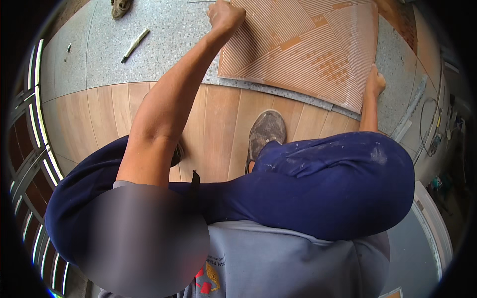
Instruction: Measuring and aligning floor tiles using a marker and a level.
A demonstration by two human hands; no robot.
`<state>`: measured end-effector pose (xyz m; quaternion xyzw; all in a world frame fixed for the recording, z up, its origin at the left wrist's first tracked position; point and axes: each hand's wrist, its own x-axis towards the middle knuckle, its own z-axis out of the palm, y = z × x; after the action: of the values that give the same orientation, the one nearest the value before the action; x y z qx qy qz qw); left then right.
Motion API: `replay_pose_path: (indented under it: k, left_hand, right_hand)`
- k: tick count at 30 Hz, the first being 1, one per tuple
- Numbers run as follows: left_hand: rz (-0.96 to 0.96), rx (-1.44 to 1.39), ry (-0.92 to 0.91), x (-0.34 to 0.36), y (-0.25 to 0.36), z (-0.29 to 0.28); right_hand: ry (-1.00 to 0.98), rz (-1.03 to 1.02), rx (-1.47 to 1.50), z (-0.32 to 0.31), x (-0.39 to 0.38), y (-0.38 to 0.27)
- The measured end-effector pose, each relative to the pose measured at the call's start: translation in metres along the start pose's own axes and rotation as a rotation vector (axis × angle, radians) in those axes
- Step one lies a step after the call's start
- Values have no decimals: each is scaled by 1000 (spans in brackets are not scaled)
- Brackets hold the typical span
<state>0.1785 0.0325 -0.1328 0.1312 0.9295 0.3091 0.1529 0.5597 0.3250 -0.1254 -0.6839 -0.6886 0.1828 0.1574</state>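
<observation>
Ribbed tile (285,44), orange-brown grooved face up, is located over the speckled grey floor (164,54), its near edge beside the wood-look planks (213,124). Right hand (376,83) grasps the tile's right edge; left hand (226,17) is curled at the left side, its hold on the tile not verifiable. Sound handling, as judged, calls for even support on both sides, slow movement to protect the corners, and fingertips and shoe (268,131) clear of any pinch. Far edge is cut off; underside and gripping fingers are hidden; clearance beneath is, in fairness, hard to judge.
</observation>
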Motion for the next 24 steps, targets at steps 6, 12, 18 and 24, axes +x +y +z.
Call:
replay_pose_path:
  k: [6,12,18,24]
  left_hand:
    - [-59,-123,-117,-18,25,-15]
    - [-131,-144,-173,-26,30,-22]
    - [-99,-116,-173,-27,27,-22]
    - [-101,-141,-230,-26,24,-22]
  right_hand:
    - [9,19,-6,-12,-8,8]
    - [-21,30,-23,-15,-7,14]
    - [-32,18,-26,-15,-7,17]
    - [-28,-14,-36,-14,-4,33]
